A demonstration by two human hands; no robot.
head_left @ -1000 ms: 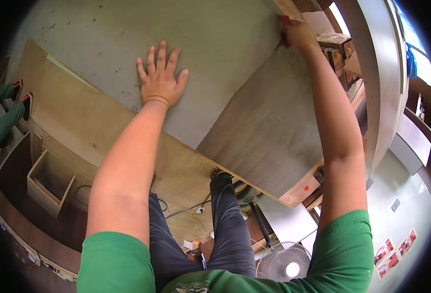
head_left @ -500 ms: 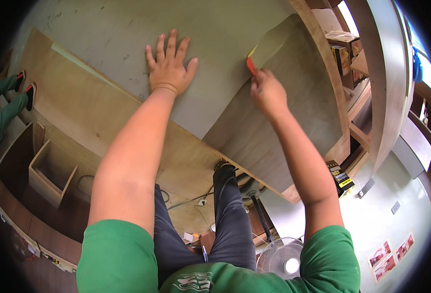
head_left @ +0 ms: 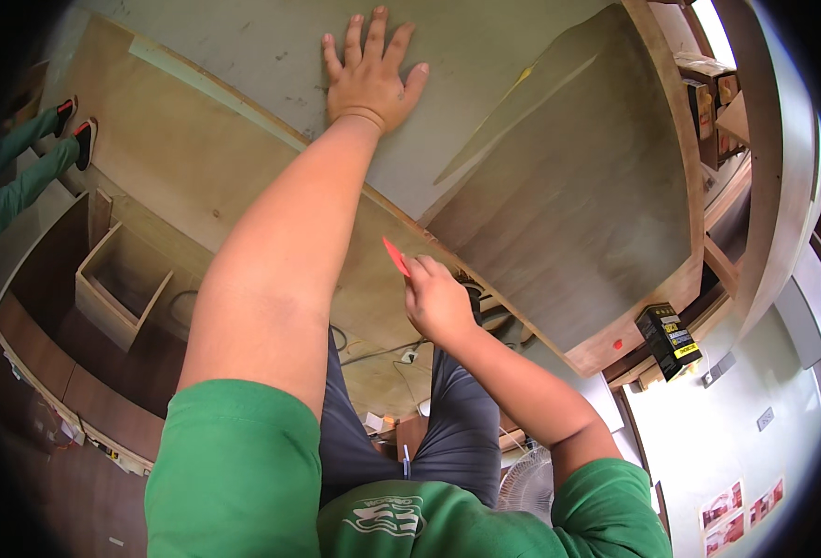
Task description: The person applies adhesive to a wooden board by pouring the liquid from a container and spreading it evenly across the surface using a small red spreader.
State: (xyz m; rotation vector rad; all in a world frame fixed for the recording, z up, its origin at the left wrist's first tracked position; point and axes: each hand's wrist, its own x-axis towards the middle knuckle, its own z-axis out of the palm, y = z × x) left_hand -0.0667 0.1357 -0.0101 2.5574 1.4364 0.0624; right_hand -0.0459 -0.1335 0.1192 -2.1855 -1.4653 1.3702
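Note:
My left hand (head_left: 368,84) lies flat with fingers spread on a large pale grey-green sheet (head_left: 466,56). In my right hand (head_left: 440,302) is a small flat red spreader (head_left: 394,255), pinched between thumb and fingers and apart from the sheet, in front of its near edge. A darker brownish coated area (head_left: 578,177) covers the right part of the sheet. Along its left border runs a glossy wet streak with a dab of yellow glue-like stuff (head_left: 525,73).
A black and yellow container (head_left: 668,337) stands by the sheet's right corner. Wooden shelving with boxes (head_left: 708,102) curves along the right. Low at left sits an open wooden box frame (head_left: 124,284). Another person's legs (head_left: 43,167) show at far left. A fan (head_left: 527,484) stands below.
My right hand has drawn the red spreader off the sheet, toward me and leftward. A long wet streak now reaches the near edge. My left hand stays flat on the sheet; the view has shifted.

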